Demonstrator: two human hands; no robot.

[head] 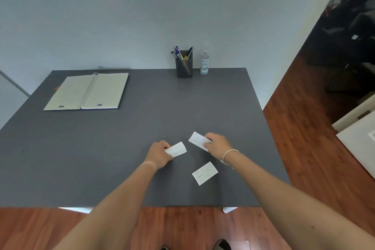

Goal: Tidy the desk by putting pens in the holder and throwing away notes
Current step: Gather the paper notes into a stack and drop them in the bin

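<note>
Three small white paper notes lie on the dark grey desk (pixel 121 138). My left hand (pixel 159 155) pinches the left note (pixel 178 149) at its near end. The upper right note (pixel 197 140) is gripped at its edge by my right hand (pixel 218 145). A third note (pixel 205 173) lies free on the desk just below and between my hands. At the back of the desk stands a dark square pen holder (pixel 184 67) with several pens (pixel 181 54) upright in it.
An open spiral notebook (pixel 87 92) lies at the back left of the desk. A clear sanitiser bottle (pixel 204 63) stands right of the holder against the wall. Wooden floor runs along the desk's right and front edges; a white surface (pixel 357 140) is at far right.
</note>
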